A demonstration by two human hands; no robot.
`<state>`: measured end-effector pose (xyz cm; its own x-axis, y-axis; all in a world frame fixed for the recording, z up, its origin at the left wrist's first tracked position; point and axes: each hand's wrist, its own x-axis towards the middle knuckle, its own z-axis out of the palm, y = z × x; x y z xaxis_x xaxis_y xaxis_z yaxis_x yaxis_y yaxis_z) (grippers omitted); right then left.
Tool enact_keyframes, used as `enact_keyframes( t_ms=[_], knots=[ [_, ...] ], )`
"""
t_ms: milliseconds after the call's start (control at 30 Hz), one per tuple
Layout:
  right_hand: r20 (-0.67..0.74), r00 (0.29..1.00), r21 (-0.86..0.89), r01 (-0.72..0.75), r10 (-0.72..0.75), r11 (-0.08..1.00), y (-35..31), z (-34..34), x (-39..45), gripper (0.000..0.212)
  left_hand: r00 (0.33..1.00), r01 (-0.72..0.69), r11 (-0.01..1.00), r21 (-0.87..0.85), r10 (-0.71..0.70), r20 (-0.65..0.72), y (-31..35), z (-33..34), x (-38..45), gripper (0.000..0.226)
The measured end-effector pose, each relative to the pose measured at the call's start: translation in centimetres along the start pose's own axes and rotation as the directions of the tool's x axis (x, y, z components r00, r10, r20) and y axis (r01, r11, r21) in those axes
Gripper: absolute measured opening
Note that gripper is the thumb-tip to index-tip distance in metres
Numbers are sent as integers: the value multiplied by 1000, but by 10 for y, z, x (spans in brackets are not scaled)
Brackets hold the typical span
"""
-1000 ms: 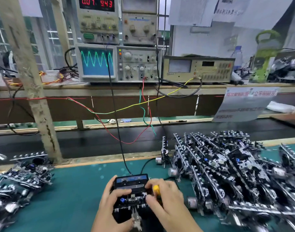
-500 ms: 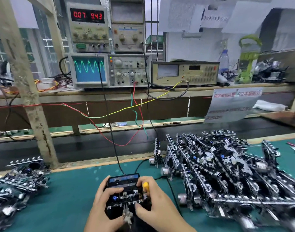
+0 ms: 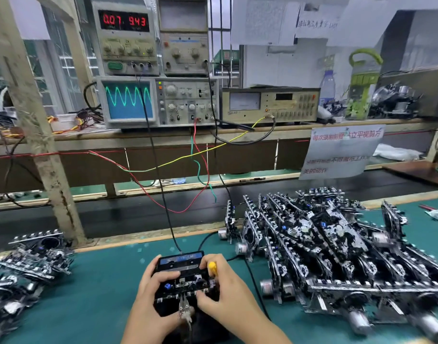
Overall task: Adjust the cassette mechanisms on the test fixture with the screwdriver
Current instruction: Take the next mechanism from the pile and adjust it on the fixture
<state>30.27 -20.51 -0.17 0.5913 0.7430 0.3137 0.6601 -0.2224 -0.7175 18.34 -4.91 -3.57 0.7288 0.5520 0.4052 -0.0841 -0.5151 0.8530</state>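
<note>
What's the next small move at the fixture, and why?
Probably a slight turn of the yellow-handled screwdriver while watching the oscilloscope. The right hand already grips it at the cassette mechanism, the left hand steadies the unit, and a sine trace is live.

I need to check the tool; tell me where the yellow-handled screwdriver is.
In the head view, the yellow-handled screwdriver is bottom centre, held in the right hand at the right edge of the black cassette mechanism.

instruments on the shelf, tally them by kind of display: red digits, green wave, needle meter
red digit readout: 1
green wave screen: 1
needle meter: 1
total: 3
</note>
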Motion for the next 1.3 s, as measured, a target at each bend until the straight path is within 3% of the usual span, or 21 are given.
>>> enact_keyframes(
  t_ms=[333, 533, 633, 733, 833, 933, 1033, 1100, 1167, 1233, 1300],
  knots=[
    [-8, 1000, -13, 16, -17, 1000, 2, 0, 1, 43, 999, 33, 999, 30, -34, 30, 1, -3, 0, 73],
    [47, 999, -52, -19, 21, 998, -2, -9, 5, 39, 967, -7, 995, 104, -19, 254, 7, -31, 8, 55],
    [98, 995, -138, 11, 3, 990, -9, -14, 4, 43, 969, 7, 978, 211, -59, 240, 21, -37, 23, 36],
    [75, 997, -197, 17, -3, 980, -16, -14, 2, 54, 962, -50, 868, 495, -91, 256, 41, -29, 51, 20],
    [39, 999, -253, 4, 6, 967, -21, -10, -2, 53, 935, -70, 756, 651, -178, 308, 60, -24, 74, 35],
    [20, 1000, -259, 21, -16, 966, -23, -5, -5, 54, 919, -43, 767, 640, -221, 327, 67, -24, 85, 45],
    [-43, 991, -305, 105, -124, 946, -25, -2, -9, 58, 959, 78, 854, 514, -206, 197, 64, -30, 83, 43],
    [-45, 979, -321, 172, -197, 931, -26, 0, -9, 54, 988, 138, 908, 395, -155, 10, 53, -41, 75, 38],
    [13, 977, -322, 205, -212, 924, -24, 2, -8, 51, 974, 194, 920, 340, -140, -175, 34, -54, 61, 35],
    [82, 981, -319, 191, -174, 928, -26, 5, -4, 44, 939, 309, 868, 387, -215, -268, 12, -67, 41, 38],
    [114, 978, -380, 203, -172, 903, -26, 6, 1, 34, 897, 441, 727, 526, -374, -236, -9, -74, 22, 42]
  ],
)
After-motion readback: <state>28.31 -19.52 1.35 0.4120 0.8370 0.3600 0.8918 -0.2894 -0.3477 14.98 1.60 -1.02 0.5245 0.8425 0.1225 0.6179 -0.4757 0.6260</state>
